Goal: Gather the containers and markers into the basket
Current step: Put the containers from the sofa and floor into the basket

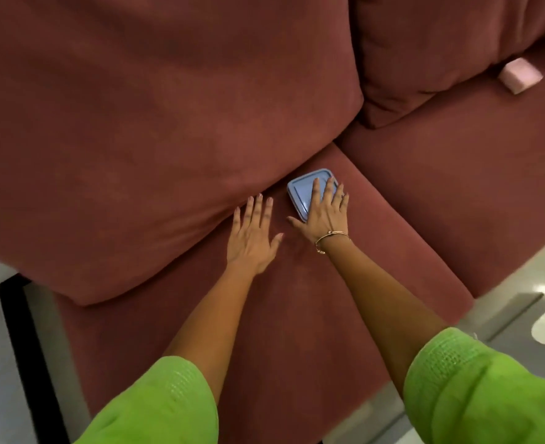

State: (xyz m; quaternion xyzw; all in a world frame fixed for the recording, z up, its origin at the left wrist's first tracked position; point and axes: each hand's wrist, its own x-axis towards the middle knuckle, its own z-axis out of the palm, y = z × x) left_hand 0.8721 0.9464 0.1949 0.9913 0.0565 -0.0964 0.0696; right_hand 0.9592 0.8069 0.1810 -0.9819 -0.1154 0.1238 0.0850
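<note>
A flat blue container (301,195) with a lid lies on the dark red sofa seat (296,315), close to the back cushion. My right hand (324,211) rests flat on top of it, fingers spread over its right half, not curled around it. My left hand (253,233) hovers or rests just to the left of the container, fingers apart, holding nothing. A pink container (520,75) lies far off at the upper right, on the neighbouring seat by the cushion. No basket or markers are in view.
A large back cushion (152,123) overhangs the seat on the left. A second cushion (425,52) stands at the upper right. The pale floor (505,315) shows at the right and lower left, with a black strip (24,347) beside the sofa.
</note>
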